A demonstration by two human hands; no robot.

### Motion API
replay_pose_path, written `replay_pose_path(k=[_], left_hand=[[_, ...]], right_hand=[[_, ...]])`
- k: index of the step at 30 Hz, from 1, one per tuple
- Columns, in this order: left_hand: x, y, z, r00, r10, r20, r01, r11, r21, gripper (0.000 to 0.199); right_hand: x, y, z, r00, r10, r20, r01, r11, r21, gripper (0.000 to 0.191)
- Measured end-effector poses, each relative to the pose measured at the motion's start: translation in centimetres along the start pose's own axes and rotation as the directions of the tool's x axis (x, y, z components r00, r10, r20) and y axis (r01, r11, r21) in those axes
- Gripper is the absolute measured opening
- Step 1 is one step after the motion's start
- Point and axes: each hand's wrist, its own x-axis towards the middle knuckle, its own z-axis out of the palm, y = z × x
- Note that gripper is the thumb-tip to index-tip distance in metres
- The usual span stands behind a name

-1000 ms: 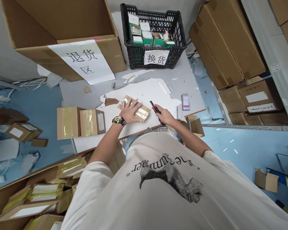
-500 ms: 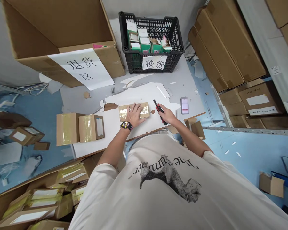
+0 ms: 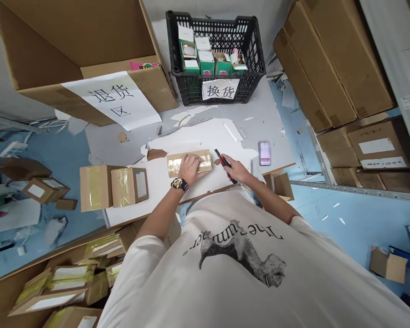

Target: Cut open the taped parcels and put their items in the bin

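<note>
On the white work surface lies a small cardboard box (image 3: 205, 159) with shiny tape along its top. My left hand (image 3: 190, 169), a watch at its wrist, rests across the box, fingers bent together over the tape and thumb along the near side. To the right of the box, my right hand (image 3: 238, 170) is closed around a black and red utility knife (image 3: 228, 171). Its tip points up and to the left, apart from the box. Two taped cartons, a larger one (image 3: 94, 187) and a smaller one (image 3: 124, 187), stand left of my left hand.
A phone (image 3: 264, 153) lies right of the knife. Behind are a black crate (image 3: 220, 98) of green-and-white boxes and a large open carton (image 3: 43, 104) with a paper sign. Taped parcels (image 3: 70, 284) fill the lower left. Shelved cartons (image 3: 376, 145) stand at right.
The fingers of my left hand have drawn closer together and bent over the box. My right hand and the knife have shifted slightly left towards the box. The camera view has shifted a little.
</note>
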Motion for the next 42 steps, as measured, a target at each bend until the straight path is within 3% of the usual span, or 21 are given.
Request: replay_pose_path(k=[9,13,23,29,34,42], left_hand=[[0.9,2.3,-0.3,0.986,-0.155,0.061,0.154,0.988,0.034,0.052],[2.1,2.2,-0.5,0.962,-0.225,0.155,0.225,0.974,0.02,0.055],[1.7,1.9,-0.3,0.964,-0.214,0.156,0.222,0.975,-0.03,0.056],[1.6,1.7,0.1,0.969,-0.199,0.148,0.209,0.976,-0.055,0.053],[1.6,1.4,0.4,0.974,-0.185,0.127,0.195,0.978,-0.067,0.052],[1.4,1.5,0.4,0.975,-0.188,0.118,0.198,0.977,-0.08,0.047]], right_hand=[[0.2,-0.4,0.3,0.999,0.019,0.03,-0.02,1.0,0.005,0.079],[-0.2,-0.3,0.2,0.998,0.02,0.058,-0.023,0.998,0.06,0.08],[0.2,1.3,-1.8,0.989,0.053,0.138,-0.084,0.969,0.232,0.08],[1.8,2.9,-2.3,0.982,0.038,0.186,-0.073,0.979,0.19,0.075],[2.7,2.6,-2.5,0.984,0.031,0.177,-0.059,0.987,0.151,0.07],[2.0,3.1,-2.5,0.975,0.007,0.224,-0.05,0.981,0.187,0.07]])
